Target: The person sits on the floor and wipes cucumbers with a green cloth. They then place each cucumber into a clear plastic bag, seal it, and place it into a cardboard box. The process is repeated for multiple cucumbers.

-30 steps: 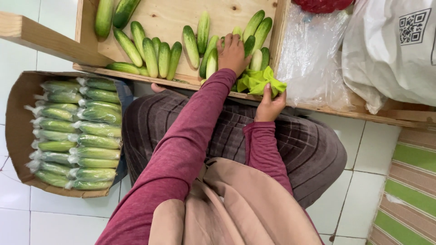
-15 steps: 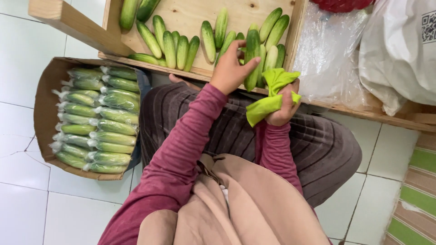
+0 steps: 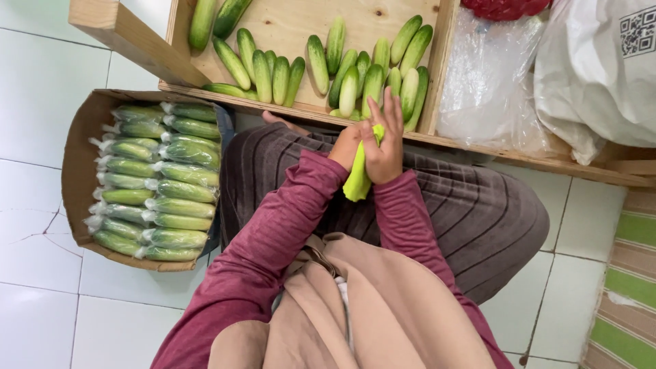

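Observation:
My left hand [image 3: 344,146] and my right hand [image 3: 387,142] meet over my lap, just in front of the wooden tray [image 3: 301,34]. Between them they hold a bright yellow-green wrapper [image 3: 358,179], which hangs down from the palms. My left fingers are closed on its top, while my right fingers stretch upward with the palm against it. Whether a cucumber is inside it is hidden. Loose green cucumbers [image 3: 263,72] lie in rows in the tray beyond my hands.
A cardboard box [image 3: 75,157] on the tiled floor at my left holds several rows of wrapped cucumbers [image 3: 171,184]. Clear plastic bags [image 3: 485,89], a white sack [image 3: 601,75] and a red item [image 3: 506,8] lie right of the tray. A wooden beam [image 3: 130,37] juts out top left.
My left hand has drawn back from the cucumbers in the tray to my lap and joined my right hand. The yellow-green wrapper now hangs between both hands.

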